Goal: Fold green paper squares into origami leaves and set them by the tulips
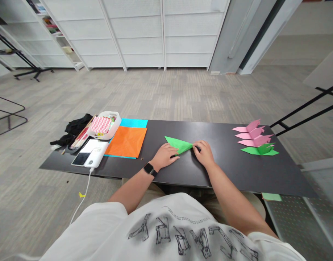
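A folded piece of green paper (183, 145), long and pointed, lies on the dark table in front of me. My left hand (164, 156), with a watch on its wrist, holds the paper's near left part, fingers over it and thumb along the lower edge. At the pointed right end, the curled fingers of my right hand (203, 153) pinch the tip. Under my fingers, parts of the paper are hidden.
Pink folded paper cranes (252, 134) and a green crane (261, 149) stand at the table's right. Orange paper (129, 142) overlies blue sheets (135, 123) at the left, beside a white box (117, 125), a phone (81, 158) and a cabled power bank (97, 154).
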`<action>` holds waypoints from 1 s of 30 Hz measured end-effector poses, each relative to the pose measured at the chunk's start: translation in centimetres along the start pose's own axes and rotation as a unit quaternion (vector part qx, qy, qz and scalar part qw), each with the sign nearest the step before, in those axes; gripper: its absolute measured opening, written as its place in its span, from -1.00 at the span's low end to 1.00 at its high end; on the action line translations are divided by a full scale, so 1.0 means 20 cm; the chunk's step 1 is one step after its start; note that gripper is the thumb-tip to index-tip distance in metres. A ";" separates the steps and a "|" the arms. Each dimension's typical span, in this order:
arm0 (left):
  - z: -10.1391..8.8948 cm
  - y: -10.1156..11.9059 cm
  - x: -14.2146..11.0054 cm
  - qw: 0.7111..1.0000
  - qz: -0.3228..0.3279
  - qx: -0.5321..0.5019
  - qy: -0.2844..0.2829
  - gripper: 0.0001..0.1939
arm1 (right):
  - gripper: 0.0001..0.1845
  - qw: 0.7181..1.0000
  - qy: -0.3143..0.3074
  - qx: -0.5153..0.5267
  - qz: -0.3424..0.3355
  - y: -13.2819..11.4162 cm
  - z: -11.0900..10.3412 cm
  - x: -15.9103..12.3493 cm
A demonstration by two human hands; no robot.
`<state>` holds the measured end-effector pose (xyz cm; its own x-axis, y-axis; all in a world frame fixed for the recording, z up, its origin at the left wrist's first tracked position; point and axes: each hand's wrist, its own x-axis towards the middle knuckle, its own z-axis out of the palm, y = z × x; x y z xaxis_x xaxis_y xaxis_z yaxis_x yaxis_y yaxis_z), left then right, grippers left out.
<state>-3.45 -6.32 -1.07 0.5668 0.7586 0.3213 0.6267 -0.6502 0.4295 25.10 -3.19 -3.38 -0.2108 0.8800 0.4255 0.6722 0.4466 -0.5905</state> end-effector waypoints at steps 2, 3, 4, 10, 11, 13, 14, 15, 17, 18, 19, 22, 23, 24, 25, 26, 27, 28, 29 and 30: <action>0.01 0.00 -0.01 1.000 -0.005 0.005 0.003 -0.82 | -0.85 1.000 0.001 0.003 0.006 0.00 0.00 0.00; 0.01 0.00 -0.01 1.000 -0.009 0.005 0.005 -0.83 | -0.85 1.000 0.000 0.002 0.006 0.00 0.00 0.00; 0.01 0.00 -0.01 1.000 -0.012 0.004 0.006 -0.83 | -0.86 1.000 -0.001 0.002 0.004 0.00 0.00 0.00; 0.01 0.00 0.00 1.000 -0.018 -0.006 -0.003 -0.83 | -0.82 1.000 -0.005 0.014 -0.010 -0.01 -0.02 0.00; 0.01 0.00 0.00 1.000 -0.019 -0.006 -0.004 -0.83 | -0.83 1.000 -0.003 0.018 -0.011 -0.01 -0.02 0.00; 0.00 0.01 0.01 1.000 -0.022 -0.005 -0.007 -0.82 | -0.85 1.000 0.001 0.027 -0.016 -0.02 -0.02 0.01; 0.00 0.02 0.01 1.000 -0.023 -0.004 -0.008 -0.82 | -0.86 0.999 0.002 0.031 -0.019 -0.02 -0.03 0.01; 0.00 0.02 0.01 1.000 -0.024 -0.003 -0.008 -0.81 | -0.86 0.999 0.002 0.035 -0.023 -0.02 -0.03 0.01; 0.00 0.03 0.01 1.000 -0.022 -0.001 -0.009 -0.81 | -0.86 0.999 -0.003 0.040 -0.033 -0.03 -0.03 0.01; 0.00 0.04 0.01 1.000 -0.020 -0.001 -0.009 -0.81 | -0.86 0.998 -0.005 0.042 -0.036 -0.03 -0.03 0.01; 0.00 0.04 0.01 1.000 -0.020 -0.002 -0.009 -0.82 | -0.87 0.998 -0.006 0.044 -0.039 -0.03 -0.03 0.01; 0.01 0.04 0.01 1.000 -0.021 -0.011 -0.007 -0.83 | -0.87 0.998 -0.001 0.045 -0.038 -0.03 -0.03 0.01; 0.01 0.03 0.01 1.000 -0.021 -0.015 -0.006 -0.83 | -0.86 0.998 -0.001 0.043 -0.036 -0.03 -0.03 0.01; 0.01 0.03 0.01 1.000 -0.020 -0.018 -0.005 -0.83 | -0.85 0.999 -0.002 0.042 -0.034 -0.02 -0.02 0.01; 0.01 0.03 0.01 1.000 -0.018 -0.020 -0.004 -0.82 | -0.84 0.999 -0.004 0.040 -0.031 -0.02 -0.02 0.01; 0.01 0.02 0.01 1.000 -0.017 -0.020 -0.003 -0.82 | -0.82 0.999 -0.006 0.039 -0.028 -0.01 -0.01 0.01; 0.01 0.02 0.01 1.000 -0.016 -0.019 -0.002 -0.83 | -0.81 0.999 -0.009 0.038 -0.024 0.00 -0.01 0.01; 0.01 0.02 0.01 1.000 -0.016 -0.017 -0.001 -0.83 | -0.80 0.999 -0.012 0.036 -0.020 0.00 -0.01 0.02; 0.02 0.02 0.01 1.000 -0.016 -0.014 -0.001 -0.83 | -0.80 0.999 -0.018 0.033 -0.016 0.01 -0.01 0.02; 0.02 0.01 0.00 1.000 -0.017 -0.013 0.000 -0.83 | -0.79 0.999 -0.026 0.028 -0.012 0.01 -0.01 0.03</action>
<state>-3.04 -6.45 -1.20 0.5461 0.7799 0.3057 0.6315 -0.6231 0.4616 25.24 -2.54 -3.16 -0.2637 0.8753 0.4054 0.6266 0.4750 -0.6179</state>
